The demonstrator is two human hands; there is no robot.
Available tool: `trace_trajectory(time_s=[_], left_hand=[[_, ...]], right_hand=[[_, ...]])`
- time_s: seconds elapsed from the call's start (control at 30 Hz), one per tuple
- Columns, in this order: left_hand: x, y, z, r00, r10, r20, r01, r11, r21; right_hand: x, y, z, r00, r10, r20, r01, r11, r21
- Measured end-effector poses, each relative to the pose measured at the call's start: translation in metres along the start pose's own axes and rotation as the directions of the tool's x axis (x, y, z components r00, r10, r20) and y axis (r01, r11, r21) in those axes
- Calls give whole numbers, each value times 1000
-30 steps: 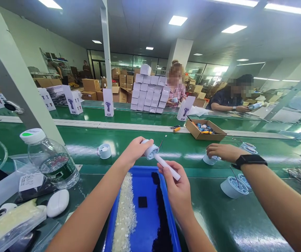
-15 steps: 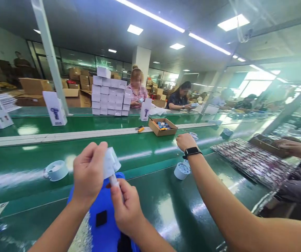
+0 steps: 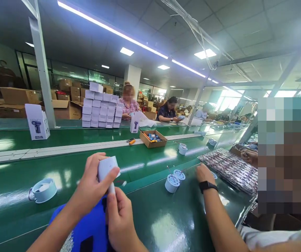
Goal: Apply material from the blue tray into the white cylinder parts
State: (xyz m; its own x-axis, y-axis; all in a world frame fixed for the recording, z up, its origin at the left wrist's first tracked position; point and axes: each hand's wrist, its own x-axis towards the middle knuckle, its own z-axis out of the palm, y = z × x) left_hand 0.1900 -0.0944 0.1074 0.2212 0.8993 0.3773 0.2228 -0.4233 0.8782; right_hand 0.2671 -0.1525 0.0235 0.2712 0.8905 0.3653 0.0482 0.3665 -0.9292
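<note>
**Low centre of the frame: two hands on a small white plastic part**

Low in the middle of the frame, the left hand is wrapped around a small white plastic part, fingers and thumb closed on its rounded body. Just beneath it, the right hand pinches a slim white stem that sticks out of the part's underside. Both hands are closed on the piece, held above the green conveyor belt.

The part looks light, rigid and smooth, likely a little slippery; the wide body seems the safest place to grip, while the thin stem looks easier to snap.

Under the wrists, at the bottom edge, sits a blue tray. At lower left a round white ring-shaped piece lies on the belt. To the right, a neighbour's arm with a black watch reaches toward two similar round pieces.

Farther back, centre, stands an open cardboard box and a stack of white cartons. At upper left a single white carton shows a printed picture of a handheld device; its lettering is too small to read.
</note>
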Motion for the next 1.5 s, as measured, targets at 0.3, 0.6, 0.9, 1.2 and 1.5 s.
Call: trace_trajectory(time_s=[0.3,0.6,0.9,1.2,1.5], left_hand=[[39,-55,-49,986,-138,-97,164,912,375],[26,-109,-40,927,-228,297,-30,746,666],[34,-128,-92,885,-452,109,165,526,834],[40,-123,-117,825,-531,195,137,522,842],[36,-122,-120,843,-521,138,156,481,862]], right_hand=[[12,16,-8,998,53,-43,-65,929,-365],[7,33,-16,966,242,-86,-253,955,-155],[-7,26,-4,991,136,1,-135,978,-157],[-6,38,11,957,127,262,-108,991,-85],[-3,42,12,945,144,295,-111,986,-124]])
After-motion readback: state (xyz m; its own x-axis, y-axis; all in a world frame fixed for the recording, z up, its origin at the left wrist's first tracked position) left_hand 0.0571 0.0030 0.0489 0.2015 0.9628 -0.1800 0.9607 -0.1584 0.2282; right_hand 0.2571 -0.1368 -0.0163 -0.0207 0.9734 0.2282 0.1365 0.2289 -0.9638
